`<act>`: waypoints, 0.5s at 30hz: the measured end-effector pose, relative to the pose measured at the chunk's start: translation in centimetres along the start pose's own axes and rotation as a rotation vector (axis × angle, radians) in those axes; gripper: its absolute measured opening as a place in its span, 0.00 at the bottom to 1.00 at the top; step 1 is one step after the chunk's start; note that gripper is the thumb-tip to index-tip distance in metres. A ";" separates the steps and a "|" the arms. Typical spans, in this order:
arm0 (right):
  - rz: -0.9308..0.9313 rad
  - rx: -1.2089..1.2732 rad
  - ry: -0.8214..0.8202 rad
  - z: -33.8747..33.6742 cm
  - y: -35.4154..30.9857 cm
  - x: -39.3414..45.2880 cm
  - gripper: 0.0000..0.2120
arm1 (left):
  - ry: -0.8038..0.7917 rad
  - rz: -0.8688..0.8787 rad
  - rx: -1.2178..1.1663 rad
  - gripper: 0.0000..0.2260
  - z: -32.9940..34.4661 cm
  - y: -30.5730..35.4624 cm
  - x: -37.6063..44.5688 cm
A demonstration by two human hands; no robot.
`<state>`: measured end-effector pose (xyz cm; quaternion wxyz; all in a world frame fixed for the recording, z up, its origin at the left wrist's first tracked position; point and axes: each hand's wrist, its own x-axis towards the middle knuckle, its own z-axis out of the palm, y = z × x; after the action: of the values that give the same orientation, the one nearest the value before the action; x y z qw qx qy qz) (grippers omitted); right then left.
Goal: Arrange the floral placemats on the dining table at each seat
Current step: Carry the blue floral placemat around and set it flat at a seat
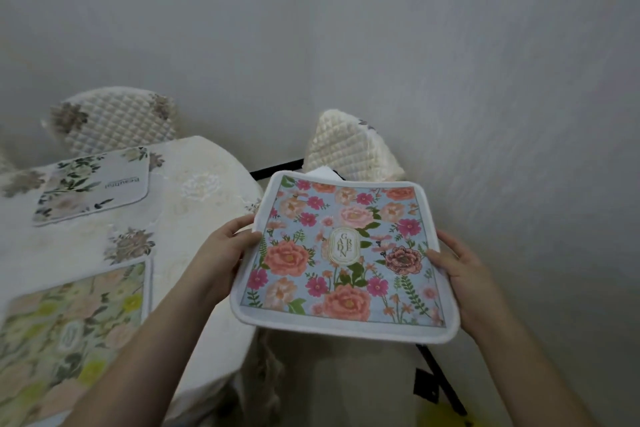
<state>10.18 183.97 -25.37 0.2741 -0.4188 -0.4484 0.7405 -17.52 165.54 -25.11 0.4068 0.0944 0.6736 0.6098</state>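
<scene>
**Blue placemat held off the counter's right side; the open seat lies to the left of both hands**

The person is holding the blue floral placemat [341, 256] flat and face-up in the air, off the right edge of the counter [194, 184], not yet over it. The left hand [225, 246] is gripping the mat's left edge, thumb on top and fingers curled beneath. The right hand [457, 263] is gripping the right edge in the same manner. Both hands are occupied with this one mat; neither is free.

The governing relation: the counter is lying to the left of the held mat, so the mat needs to travel leftward, and perhaps a little away from the person, to land. The left hand is the nearer one to the counter, sitting just beside its draped edge; the right hand is well apart from it. The mat looks close to square, with the printed emblem running upright toward the far wall, so little turning appears necessary.

Two mats are already lying on the counter: a green floral placemat [72, 326] at the near left and a white floral placemat [93, 184] further back. Bare cloth is showing between them and the right edge. A quilted chair [349, 149] is standing just beyond the held mat, and a second quilted chair [114, 121] is standing behind the counter. My judgement: the seat by the nearer chair is the likely target.
</scene>
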 end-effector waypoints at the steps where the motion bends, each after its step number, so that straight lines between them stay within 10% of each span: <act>1: 0.004 -0.008 -0.028 0.0 -0.5 1.5 0.19 | 0.029 0.001 0.000 0.11 0.3 0.2 0.5; 15: 0.109 -0.094 -0.334 6.1 -2.6 16.4 0.19 | 0.389 0.013 -0.137 0.11 -2.0 1.4 5.2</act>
<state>-3.20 195.34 -27.72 0.1355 -0.3260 -0.4984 0.7918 -22.76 167.69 -26.25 0.2704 -0.0488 0.6958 0.6636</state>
